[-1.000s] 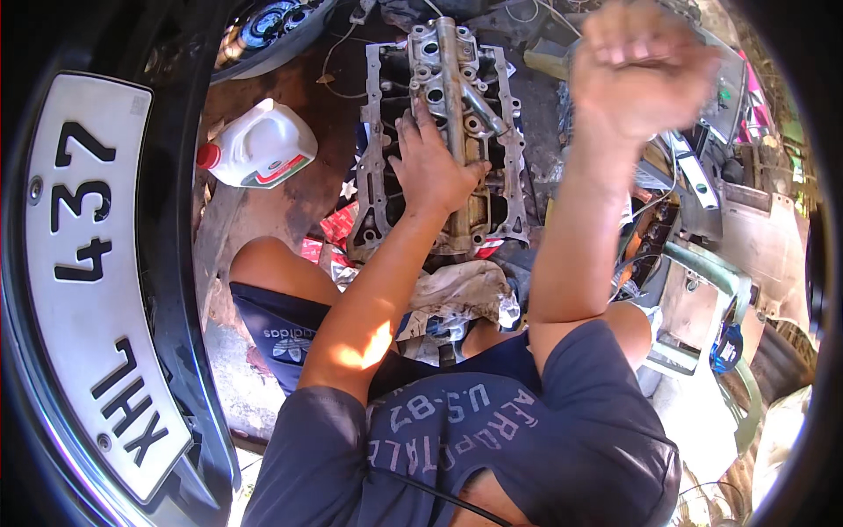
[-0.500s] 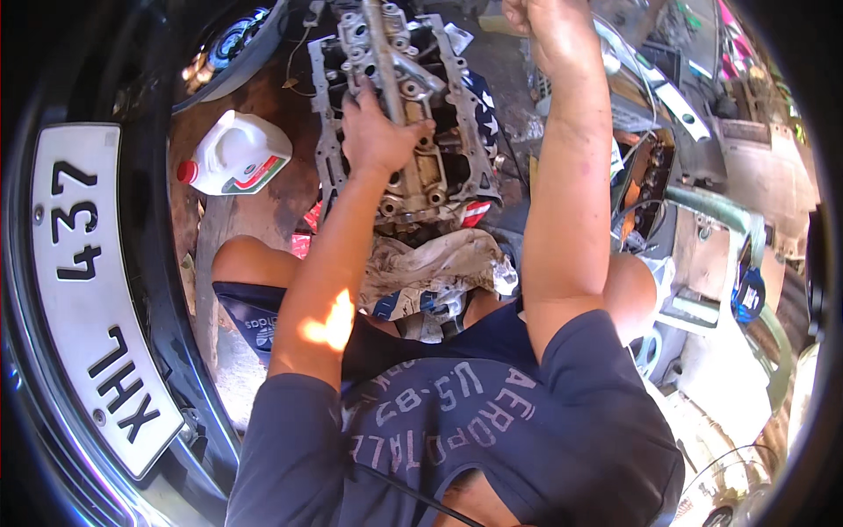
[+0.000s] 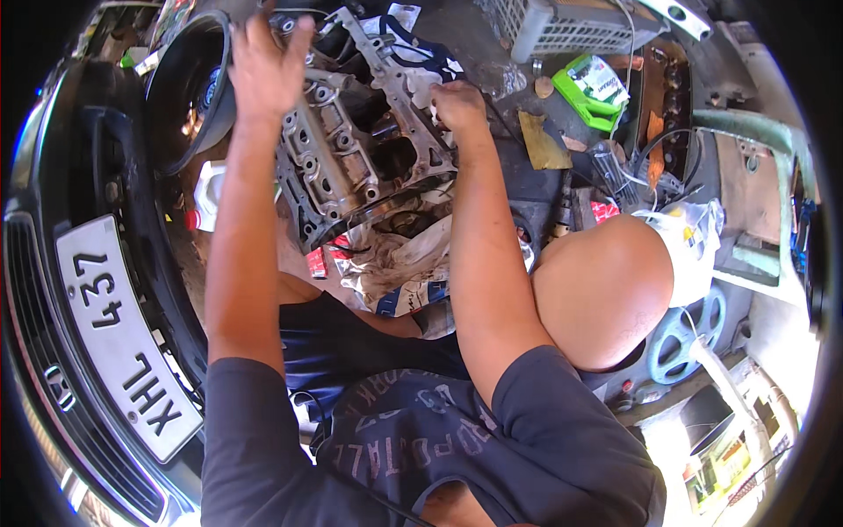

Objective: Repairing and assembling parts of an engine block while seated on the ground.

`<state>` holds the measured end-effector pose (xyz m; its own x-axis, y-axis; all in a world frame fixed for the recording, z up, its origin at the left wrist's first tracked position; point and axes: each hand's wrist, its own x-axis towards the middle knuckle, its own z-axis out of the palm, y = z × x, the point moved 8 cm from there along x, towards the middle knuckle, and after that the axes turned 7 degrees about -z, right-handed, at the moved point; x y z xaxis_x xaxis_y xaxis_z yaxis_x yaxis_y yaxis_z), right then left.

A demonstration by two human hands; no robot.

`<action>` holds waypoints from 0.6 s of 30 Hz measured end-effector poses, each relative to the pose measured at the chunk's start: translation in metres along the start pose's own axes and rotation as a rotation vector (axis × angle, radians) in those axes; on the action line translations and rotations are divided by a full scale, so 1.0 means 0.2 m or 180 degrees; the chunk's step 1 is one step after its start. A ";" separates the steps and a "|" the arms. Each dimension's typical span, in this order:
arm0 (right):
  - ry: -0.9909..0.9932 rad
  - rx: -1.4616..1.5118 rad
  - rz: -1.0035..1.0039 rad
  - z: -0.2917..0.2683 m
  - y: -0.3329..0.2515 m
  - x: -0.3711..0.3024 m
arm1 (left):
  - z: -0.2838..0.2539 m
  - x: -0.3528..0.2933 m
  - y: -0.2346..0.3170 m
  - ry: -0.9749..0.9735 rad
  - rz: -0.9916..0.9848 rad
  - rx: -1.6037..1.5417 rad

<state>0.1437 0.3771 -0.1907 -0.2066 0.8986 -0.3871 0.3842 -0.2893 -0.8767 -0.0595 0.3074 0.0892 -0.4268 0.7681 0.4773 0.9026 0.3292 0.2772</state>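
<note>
A grey metal engine block point(image 3: 421, 145) lies ahead of me, with a cylinder head point(image 3: 334, 158) across its left part. My left hand point(image 3: 266, 75) is over the far left end of the cylinder head, fingers spread and slightly blurred, with nothing seen in them. At the block's right edge is my right hand point(image 3: 459, 105), its fingers curled closed against the metal. What lies inside that grip is hidden. A dirty beige rag point(image 3: 404, 259) sits at the near end of the block, close to my legs.
A car bumper with a licence plate point(image 3: 127, 334) runs down the left side. Beyond it are a dark basin point(image 3: 167, 105) and a white jug point(image 3: 207, 193). Right of the block lie a grey crate point(image 3: 562, 31), a green bottle point(image 3: 590, 92) and a plastic bag point(image 3: 698, 237).
My left hand has lifted off the long metal rod, which no longer shows over the engine. My right hand has come down to the block's edge. The whole view has shifted and turned.
</note>
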 end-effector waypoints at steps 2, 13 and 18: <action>-0.0050 -0.0123 -0.0024 0.01 0.06 0.04 | -0.06 0.11 0.22 0.0359 0.0368 0.0121; -0.0616 -0.0887 -0.0279 0.02 -0.18 -0.08 | 0.58 -0.16 -0.04 -0.0905 0.0280 0.1080; -0.0154 -0.0536 -0.0094 -0.06 -0.28 -0.17 | 0.59 -0.14 -0.04 -0.1021 0.0143 0.1017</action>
<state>0.1392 0.3672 -0.1255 -0.2616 0.8878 -0.3787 0.5219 -0.2000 -0.8293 -0.0475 0.3482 -0.0257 -0.3932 0.9003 0.1867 0.9134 0.4058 -0.0331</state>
